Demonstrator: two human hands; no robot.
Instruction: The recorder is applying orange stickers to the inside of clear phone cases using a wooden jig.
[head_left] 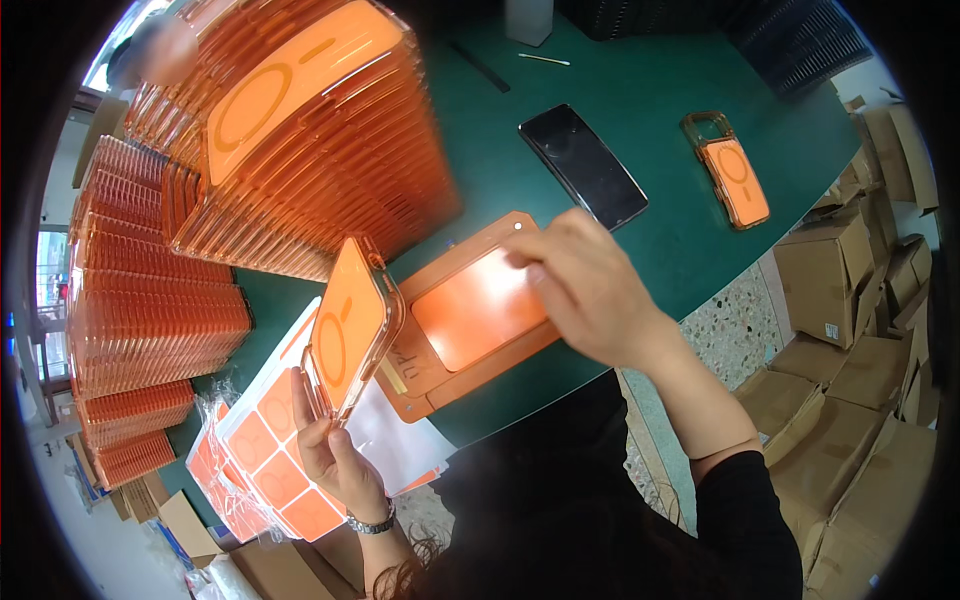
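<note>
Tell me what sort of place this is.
Probably a workshop or packing room: tall stacks of translucent orange plastic phone cases stand on a dark green table, and brown cardboard boxes are piled at the right.

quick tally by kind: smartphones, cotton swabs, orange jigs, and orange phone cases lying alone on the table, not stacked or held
Orange jig: 1
Orange phone case: 1
Smartphone: 1
Cotton swab: 1
Total: 4

my right hand (600,295) blurred, its pinch unclear, my left hand (342,460) partly hidden behind the orange phone case (348,325); black crates (650,16) cut off above, a person's head (165,50) blurred
</note>
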